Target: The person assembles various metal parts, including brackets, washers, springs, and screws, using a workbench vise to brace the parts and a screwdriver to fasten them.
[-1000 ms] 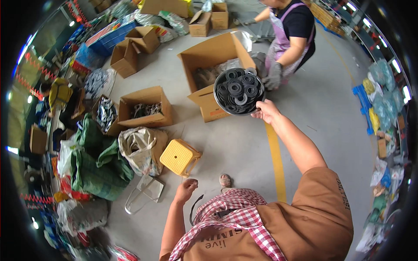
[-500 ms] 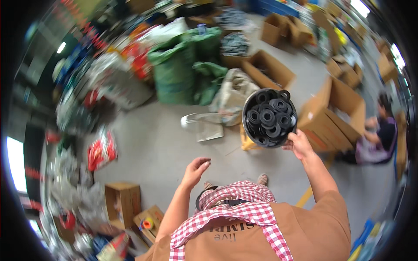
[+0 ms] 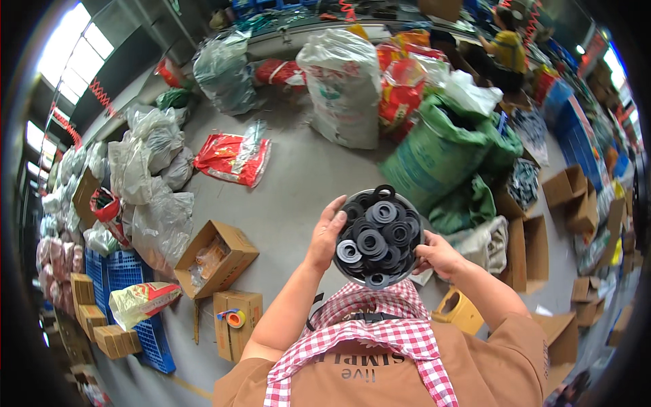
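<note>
A round metal bowl (image 3: 347, 270) is held in front of my waist, heaped with black rubber rings (image 3: 370, 242). Some rings lie flat with their holes showing; others are tilted against each other. My left hand (image 3: 325, 234) is pressed to the bowl's left side, its thumb near the rim and the other fingers partly hidden. On the opposite side, my right hand (image 3: 437, 256) grips the rim. The bowl's underside cannot be seen.
Ahead stand a green woven sack (image 3: 441, 149) and a white sack (image 3: 339, 88). A red plastic bag (image 3: 234, 159) lies on the floor. At left are an open cardboard box (image 3: 217, 261) and a carton with tape rolls (image 3: 234, 319). A yellow stool (image 3: 459, 308) is at right.
The view has turned left. My left hand, free before, has come to the bowl's left side. The bowl, earlier in my right hand alone, is now closer to my body.
</note>
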`<state>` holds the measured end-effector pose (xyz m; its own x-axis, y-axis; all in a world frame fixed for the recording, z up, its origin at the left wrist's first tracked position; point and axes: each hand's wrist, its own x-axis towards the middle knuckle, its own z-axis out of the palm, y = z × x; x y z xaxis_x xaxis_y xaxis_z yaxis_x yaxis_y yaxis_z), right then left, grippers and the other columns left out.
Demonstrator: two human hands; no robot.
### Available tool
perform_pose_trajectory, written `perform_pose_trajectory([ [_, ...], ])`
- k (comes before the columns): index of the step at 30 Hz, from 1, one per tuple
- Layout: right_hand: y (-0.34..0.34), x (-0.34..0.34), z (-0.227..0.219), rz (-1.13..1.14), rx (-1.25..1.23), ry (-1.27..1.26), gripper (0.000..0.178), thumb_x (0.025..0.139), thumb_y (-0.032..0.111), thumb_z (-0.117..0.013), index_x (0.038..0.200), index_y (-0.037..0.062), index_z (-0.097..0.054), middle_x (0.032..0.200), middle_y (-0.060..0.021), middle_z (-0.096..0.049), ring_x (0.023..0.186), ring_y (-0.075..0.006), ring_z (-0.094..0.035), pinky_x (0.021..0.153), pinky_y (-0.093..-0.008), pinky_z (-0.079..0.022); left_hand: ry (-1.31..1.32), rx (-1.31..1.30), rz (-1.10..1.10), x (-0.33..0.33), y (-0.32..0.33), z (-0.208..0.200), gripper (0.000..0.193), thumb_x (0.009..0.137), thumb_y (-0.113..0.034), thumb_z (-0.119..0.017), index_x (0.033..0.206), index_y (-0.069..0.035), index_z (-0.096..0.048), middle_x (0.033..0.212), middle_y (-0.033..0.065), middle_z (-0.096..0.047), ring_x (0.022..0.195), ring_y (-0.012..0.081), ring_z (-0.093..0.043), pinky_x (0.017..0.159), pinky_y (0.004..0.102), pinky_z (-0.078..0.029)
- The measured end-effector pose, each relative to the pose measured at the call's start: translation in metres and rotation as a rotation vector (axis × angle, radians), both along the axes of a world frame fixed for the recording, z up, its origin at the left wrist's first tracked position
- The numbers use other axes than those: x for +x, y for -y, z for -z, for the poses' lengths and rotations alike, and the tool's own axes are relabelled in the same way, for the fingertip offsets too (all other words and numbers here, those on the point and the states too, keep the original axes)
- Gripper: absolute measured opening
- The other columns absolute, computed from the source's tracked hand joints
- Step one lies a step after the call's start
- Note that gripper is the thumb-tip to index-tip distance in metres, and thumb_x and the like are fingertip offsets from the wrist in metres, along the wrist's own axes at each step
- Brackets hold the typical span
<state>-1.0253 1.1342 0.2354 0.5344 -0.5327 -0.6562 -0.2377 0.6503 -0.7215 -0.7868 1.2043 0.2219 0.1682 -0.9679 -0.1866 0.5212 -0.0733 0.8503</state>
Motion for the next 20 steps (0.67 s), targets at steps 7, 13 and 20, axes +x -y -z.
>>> perform_pose_trajectory([
  [7, 0.161, 0.188, -0.011, -0.395, -0.093, -0.057, 0.042, 0.076, 0.006, -0.047, 0.116, -0.0030, -0.039, 0.085, -0.0126, -0.061, 0.064, -0.0185, -0.062, 0.056, -0.0287, -0.054, -0.065, -0.006, -0.442, 0.148, 0.095, 0.006, 0.036, 0.090, -0.010, -0.040, 0.125, 0.000, -0.039, 0.113, 0.0126, -0.054, 0.100, 0.0186, -0.055, 0.089, 0.0309, -0.044],
  [13, 0.271, 0.341, 0.001, -0.601, -0.138, -0.001, 0.043, 0.077, 0.009, -0.047, 0.117, -0.0040, -0.038, 0.086, -0.0160, -0.060, 0.064, -0.0190, -0.063, 0.057, -0.0287, -0.054, -0.098, 0.000, -0.613, 0.279, 0.176, 0.006, 0.037, 0.087, -0.006, -0.041, 0.123, 0.000, -0.041, 0.112, 0.0146, -0.055, 0.099, 0.0227, -0.056, 0.087, 0.0360, -0.047],
  [20, 0.387, 0.499, 0.011, -0.546, -0.201, 0.017, 0.046, 0.079, 0.008, -0.047, 0.122, -0.0017, -0.035, 0.091, -0.0177, -0.059, 0.068, -0.0207, -0.063, 0.057, -0.0298, -0.054, -0.038, -0.016, -0.533, 0.452, 0.304, 0.013, 0.039, 0.087, -0.007, -0.043, 0.125, -0.001, -0.040, 0.114, 0.0146, -0.054, 0.100, 0.0231, -0.056, 0.087, 0.0362, -0.047],
])
